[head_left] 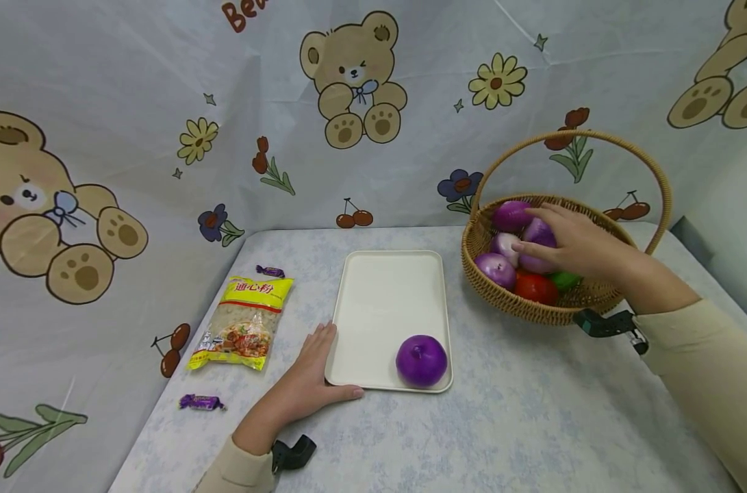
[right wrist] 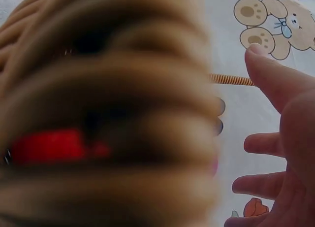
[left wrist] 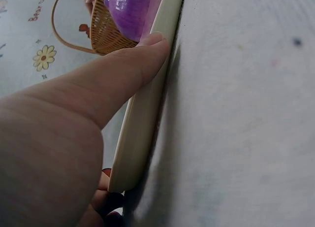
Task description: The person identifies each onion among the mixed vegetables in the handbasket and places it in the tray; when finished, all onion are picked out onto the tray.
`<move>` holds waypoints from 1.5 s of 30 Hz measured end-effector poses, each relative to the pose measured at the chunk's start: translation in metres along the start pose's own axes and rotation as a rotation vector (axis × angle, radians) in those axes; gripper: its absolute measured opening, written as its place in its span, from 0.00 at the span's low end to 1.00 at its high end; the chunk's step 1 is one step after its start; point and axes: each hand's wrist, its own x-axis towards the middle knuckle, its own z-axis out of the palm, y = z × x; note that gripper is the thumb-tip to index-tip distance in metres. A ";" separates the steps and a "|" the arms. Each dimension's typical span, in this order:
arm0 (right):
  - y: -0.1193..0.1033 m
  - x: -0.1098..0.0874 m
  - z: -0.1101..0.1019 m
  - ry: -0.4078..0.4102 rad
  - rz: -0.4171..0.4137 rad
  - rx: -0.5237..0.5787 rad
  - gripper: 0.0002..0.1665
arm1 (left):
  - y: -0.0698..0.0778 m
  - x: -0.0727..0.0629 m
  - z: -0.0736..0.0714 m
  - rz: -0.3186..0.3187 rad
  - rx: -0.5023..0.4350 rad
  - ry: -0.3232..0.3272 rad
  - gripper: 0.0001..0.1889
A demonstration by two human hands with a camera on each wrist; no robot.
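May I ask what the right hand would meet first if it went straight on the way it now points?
The right hand would most likely meet the purple vegetable just beneath it in the basket; depth is unclear, so they may already touch.

A staged-looking corner before me, what room I can't tell, pale cloth (head_left: pixel 410 192) hung behind the worktop (head_left: pixel 533 411) like walls, cartoon bears (head_left: pixel 355 79) and flowers (head_left: pixel 498 81) printed over it, vegetable basket (head_left: pixel 502 299) and food packet (head_left: pixel 244 322) lending a kitchen air.

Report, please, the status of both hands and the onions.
Left hand touching tray. Right hand spread over onions in basket, no grip visible. One purple onion on tray. Basket handle near right hand.
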 end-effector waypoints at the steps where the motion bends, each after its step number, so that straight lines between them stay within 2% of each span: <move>1: 0.001 0.000 0.001 -0.004 -0.005 -0.003 0.54 | 0.000 0.000 0.000 0.000 0.001 0.000 0.72; 9: 0.006 -0.002 0.009 -0.031 -0.002 -0.046 0.53 | 0.000 0.000 0.001 -0.004 -0.003 0.002 0.72; 17: 0.014 -0.005 0.019 -0.022 -0.072 -0.070 0.37 | 0.000 0.001 0.000 -0.003 -0.002 0.001 0.72; 30: 0.018 -0.007 0.027 0.037 -0.147 -0.100 0.26 | 0.000 0.001 0.000 0.004 -0.001 0.003 0.72; 38: 0.016 -0.009 0.026 0.072 -0.146 -0.105 0.24 | 0.000 0.000 0.000 -0.009 0.004 -0.003 0.72; 45: 0.002 -0.017 0.019 0.098 -0.124 -0.095 0.27 | 0.002 0.000 0.000 -0.012 0.006 -0.002 0.72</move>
